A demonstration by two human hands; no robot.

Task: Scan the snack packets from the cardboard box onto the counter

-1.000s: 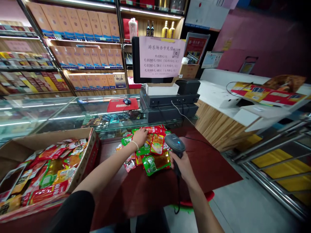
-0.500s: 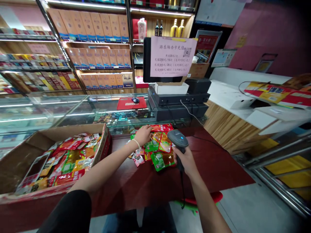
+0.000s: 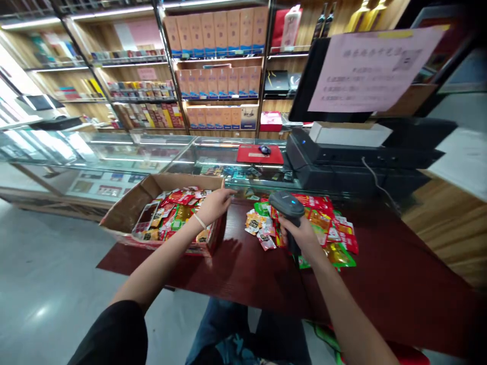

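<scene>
Barcode scanner (image 3: 287, 204) clamped in right hand (image 3: 302, 237) above snack packets (image 3: 337, 235), left hand (image 3: 213, 205) extended over cardboard box (image 3: 125, 214), its grip unclear

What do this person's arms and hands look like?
No gloves. The left hand has a thin pale band at its wrist and a black sleeve on the upper arm. The right hand and forearm show nothing worn.
</scene>
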